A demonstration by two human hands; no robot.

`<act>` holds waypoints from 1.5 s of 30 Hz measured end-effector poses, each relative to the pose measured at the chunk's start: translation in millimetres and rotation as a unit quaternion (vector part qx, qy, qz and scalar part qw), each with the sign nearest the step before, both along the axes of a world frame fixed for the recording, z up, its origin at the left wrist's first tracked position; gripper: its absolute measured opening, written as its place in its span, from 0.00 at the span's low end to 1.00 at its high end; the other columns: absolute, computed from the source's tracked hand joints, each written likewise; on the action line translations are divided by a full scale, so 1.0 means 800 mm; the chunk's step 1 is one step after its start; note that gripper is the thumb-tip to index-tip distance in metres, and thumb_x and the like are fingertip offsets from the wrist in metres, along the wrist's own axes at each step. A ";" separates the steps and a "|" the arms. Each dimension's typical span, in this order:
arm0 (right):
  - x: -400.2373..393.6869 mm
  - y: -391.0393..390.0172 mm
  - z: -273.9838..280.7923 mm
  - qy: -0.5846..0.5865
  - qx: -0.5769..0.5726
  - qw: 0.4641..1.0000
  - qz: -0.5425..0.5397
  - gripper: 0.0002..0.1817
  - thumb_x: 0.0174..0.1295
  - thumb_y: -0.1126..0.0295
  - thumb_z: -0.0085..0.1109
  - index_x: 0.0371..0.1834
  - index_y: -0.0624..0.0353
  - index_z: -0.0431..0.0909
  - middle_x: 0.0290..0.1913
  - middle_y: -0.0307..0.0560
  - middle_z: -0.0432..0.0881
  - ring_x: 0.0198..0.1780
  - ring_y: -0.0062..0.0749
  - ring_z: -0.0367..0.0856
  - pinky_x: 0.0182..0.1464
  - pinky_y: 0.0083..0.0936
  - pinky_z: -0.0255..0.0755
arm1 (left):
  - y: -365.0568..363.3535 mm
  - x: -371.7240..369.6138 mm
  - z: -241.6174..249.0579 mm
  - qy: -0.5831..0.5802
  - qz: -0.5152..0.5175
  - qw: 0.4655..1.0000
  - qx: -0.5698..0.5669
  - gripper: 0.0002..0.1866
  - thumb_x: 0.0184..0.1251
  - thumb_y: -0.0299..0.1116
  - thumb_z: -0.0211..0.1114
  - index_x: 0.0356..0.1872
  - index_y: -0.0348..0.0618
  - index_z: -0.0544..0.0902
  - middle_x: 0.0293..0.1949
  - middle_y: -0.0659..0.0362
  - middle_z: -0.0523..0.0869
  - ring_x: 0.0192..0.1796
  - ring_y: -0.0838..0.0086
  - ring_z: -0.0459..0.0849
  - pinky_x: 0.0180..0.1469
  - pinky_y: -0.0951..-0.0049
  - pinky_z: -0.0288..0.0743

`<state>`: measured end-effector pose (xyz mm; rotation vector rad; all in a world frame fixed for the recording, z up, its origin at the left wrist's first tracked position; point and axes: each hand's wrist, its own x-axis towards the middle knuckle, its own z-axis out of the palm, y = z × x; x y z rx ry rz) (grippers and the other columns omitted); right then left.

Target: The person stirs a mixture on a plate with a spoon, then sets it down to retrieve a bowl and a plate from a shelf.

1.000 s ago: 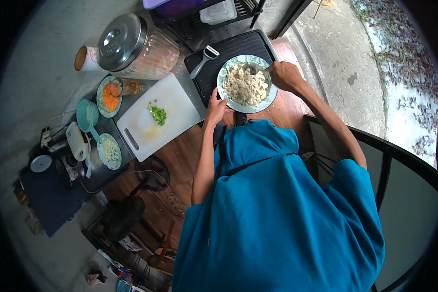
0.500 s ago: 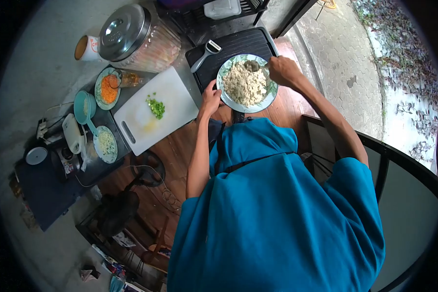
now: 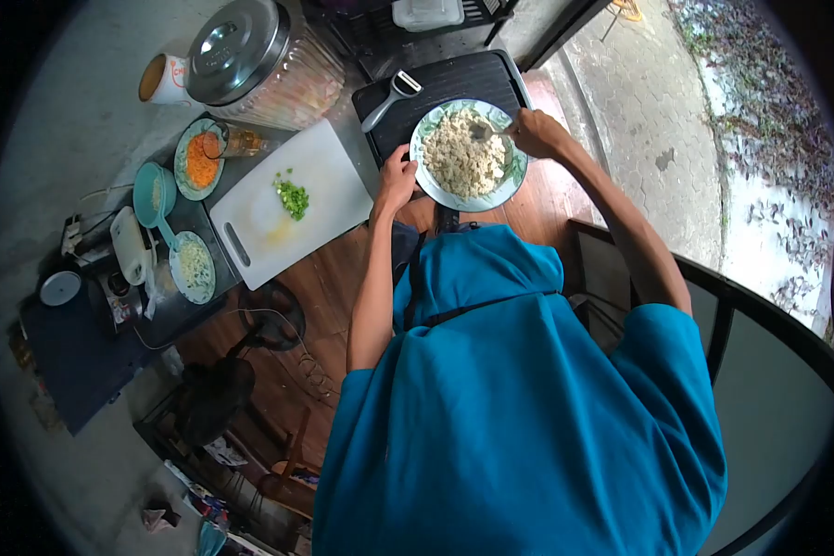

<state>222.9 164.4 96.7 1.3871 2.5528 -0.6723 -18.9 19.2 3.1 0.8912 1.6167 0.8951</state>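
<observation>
A round plate with a green-patterned rim (image 3: 423, 188) holds a mound of pale crumbled food (image 3: 463, 162), which looks like mashed tofu. My left hand (image 3: 397, 183) grips the plate's left edge, its thumb by the rim and the other fingers partly hidden. Over the plate's right side, my right hand (image 3: 537, 133) is closed round the handle of a metal spoon (image 3: 481, 132). The spoon's head rests in the upper part of the crumbled food. Beneath the plate lies a black ridged board (image 3: 473, 76), with a peeler (image 3: 394, 98) on it to the left.
Chopped green onion (image 3: 293, 199) lies on a white cutting board (image 3: 334, 171) to the left. Beyond it are a plate of shredded orange food (image 3: 201, 162), a glass (image 3: 241, 142), a teal cup (image 3: 154, 195) and a plate of chopped white pieces (image 3: 195, 266). A large lidded jar (image 3: 278, 79) stands behind.
The spoon has tilted and shifted slightly within the crumbled food, and my right hand has dipped a little. My left hand stays at the plate's rim. The whole view has shifted slightly.
</observation>
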 end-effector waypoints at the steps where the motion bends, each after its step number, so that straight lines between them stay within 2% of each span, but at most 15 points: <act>1: 0.004 0.000 -0.001 0.004 -0.011 1.000 0.018 0.11 0.51 0.69 0.52 0.29 0.69 0.76 0.27 0.68 0.80 0.34 0.59 0.82 0.37 0.46 0.77 | -0.001 0.000 -0.002 0.000 0.013 1.000 -0.013 0.19 0.67 0.25 0.54 0.58 0.35 0.69 0.38 0.48 0.85 0.34 0.68 0.86 0.29 0.69 0.82; 5: 0.006 -0.052 0.066 0.051 0.016 0.999 -0.006 0.12 0.53 0.71 0.50 0.34 0.61 0.83 0.27 0.65 0.80 0.32 0.57 0.82 0.36 0.45 0.77 | -0.008 0.014 0.000 -0.016 0.045 0.999 -0.006 0.17 0.67 0.25 0.53 0.56 0.35 0.70 0.37 0.48 0.85 0.33 0.67 0.86 0.28 0.69 0.81; 6: 0.010 -0.063 0.063 0.074 0.016 0.997 -0.008 0.14 0.55 0.71 0.49 0.37 0.54 0.85 0.28 0.63 0.81 0.32 0.55 0.82 0.36 0.45 0.76 | -0.012 0.019 -0.001 -0.018 0.055 0.998 -0.002 0.16 0.68 0.24 0.51 0.56 0.35 0.68 0.39 0.48 0.84 0.35 0.67 0.86 0.30 0.70 0.83; 10: 0.022 -0.096 0.008 0.047 0.059 0.997 0.029 0.08 0.53 0.71 0.51 0.25 0.67 0.74 0.21 0.67 0.77 0.27 0.61 0.79 0.30 0.50 0.74 | -0.019 0.054 -0.003 -0.082 0.131 0.987 0.032 0.17 0.69 0.23 0.49 0.57 0.34 0.65 0.39 0.46 0.83 0.35 0.63 0.86 0.33 0.67 0.85; 15: 0.013 -0.094 -0.019 0.076 0.016 0.996 -0.039 0.08 0.52 0.72 0.50 0.24 0.66 0.75 0.23 0.67 0.77 0.27 0.61 0.79 0.31 0.52 0.73 | -0.023 0.061 -0.022 -0.070 0.133 0.988 0.033 0.18 0.70 0.24 0.48 0.59 0.34 0.65 0.40 0.46 0.84 0.34 0.63 0.86 0.32 0.68 0.84; 16: 0.012 -0.092 -0.009 0.069 0.033 0.997 -0.025 0.09 0.53 0.72 0.50 0.24 0.67 0.76 0.23 0.67 0.78 0.28 0.61 0.80 0.32 0.51 0.73 | -0.020 0.064 0.019 0.013 0.103 0.994 0.031 0.17 0.70 0.24 0.48 0.59 0.34 0.66 0.40 0.46 0.84 0.35 0.63 0.86 0.31 0.68 0.84; 20: 0.014 -0.084 0.054 0.011 0.027 0.999 -0.031 0.10 0.54 0.72 0.50 0.28 0.68 0.78 0.25 0.64 0.80 0.30 0.57 0.82 0.33 0.46 0.76 | -0.024 0.065 -0.011 -0.051 0.141 0.988 0.023 0.17 0.70 0.23 0.48 0.58 0.35 0.66 0.41 0.46 0.84 0.35 0.64 0.86 0.31 0.69 0.84; 26: 0.016 -0.066 -0.005 0.008 0.031 0.999 -0.026 0.10 0.55 0.72 0.51 0.30 0.62 0.83 0.24 0.65 0.80 0.29 0.55 0.82 0.34 0.45 0.76 | -0.019 0.059 0.004 -0.046 0.115 0.992 -0.009 0.19 0.71 0.23 0.47 0.61 0.34 0.61 0.46 0.43 0.81 0.40 0.60 0.86 0.37 0.65 0.87; 29: 0.030 -0.057 0.020 -0.003 0.027 0.999 -0.032 0.12 0.54 0.74 0.51 0.36 0.58 0.85 0.27 0.65 0.81 0.30 0.55 0.82 0.36 0.43 0.76 | -0.018 0.059 0.010 -0.065 0.119 0.991 -0.004 0.19 0.71 0.23 0.47 0.61 0.34 0.62 0.46 0.43 0.81 0.41 0.60 0.85 0.37 0.66 0.87; 33: 0.056 -0.046 0.008 -0.005 0.010 0.999 -0.040 0.13 0.53 0.76 0.51 0.36 0.58 0.86 0.31 0.62 0.82 0.32 0.54 0.82 0.37 0.41 0.76 | -0.021 0.049 -0.034 -0.025 0.099 0.994 0.044 0.19 0.71 0.23 0.47 0.62 0.34 0.61 0.44 0.45 0.81 0.40 0.62 0.85 0.37 0.67 0.86; 35: 0.059 -0.036 -0.008 0.095 -0.085 0.991 -0.039 0.13 0.51 0.76 0.52 0.36 0.59 0.86 0.31 0.61 0.83 0.33 0.52 0.83 0.38 0.39 0.76 | -0.016 0.052 -0.011 -0.033 0.100 0.993 0.043 0.20 0.71 0.23 0.47 0.62 0.34 0.61 0.44 0.45 0.81 0.39 0.62 0.85 0.37 0.67 0.86; 38: 0.043 -0.032 0.001 0.059 -0.033 0.997 -0.034 0.10 0.52 0.72 0.54 0.33 0.60 0.85 0.30 0.63 0.82 0.34 0.51 0.83 0.38 0.40 0.76 | -0.016 0.047 0.010 -0.111 0.129 0.985 0.004 0.21 0.71 0.24 0.47 0.64 0.36 0.60 0.44 0.45 0.81 0.37 0.64 0.85 0.36 0.68 0.85; 40: 0.031 -0.025 0.029 0.039 0.008 0.999 -0.030 0.10 0.52 0.67 0.55 0.29 0.61 0.84 0.28 0.65 0.81 0.35 0.52 0.83 0.39 0.42 0.76 | -0.012 0.041 0.010 -0.090 0.119 0.989 0.006 0.21 0.70 0.23 0.48 0.63 0.35 0.62 0.42 0.45 0.82 0.36 0.64 0.86 0.34 0.68 0.85; 42: 0.016 -0.018 0.058 0.019 -0.028 0.999 -0.012 0.12 0.54 0.73 0.56 0.39 0.56 0.86 0.33 0.59 0.84 0.33 0.46 0.84 0.39 0.36 0.76 | -0.013 0.036 0.001 -0.077 0.117 0.990 0.007 0.21 0.70 0.23 0.48 0.63 0.35 0.63 0.40 0.46 0.83 0.34 0.64 0.86 0.32 0.68 0.85; 45: 0.005 0.008 -0.033 0.009 -0.094 0.995 0.045 0.11 0.54 0.72 0.57 0.39 0.57 0.85 0.32 0.57 0.84 0.32 0.45 0.84 0.38 0.36 0.76 | -0.008 0.029 0.004 -0.078 0.094 0.992 0.014 0.20 0.70 0.23 0.48 0.62 0.35 0.65 0.42 0.47 0.84 0.34 0.66 0.86 0.31 0.70 0.84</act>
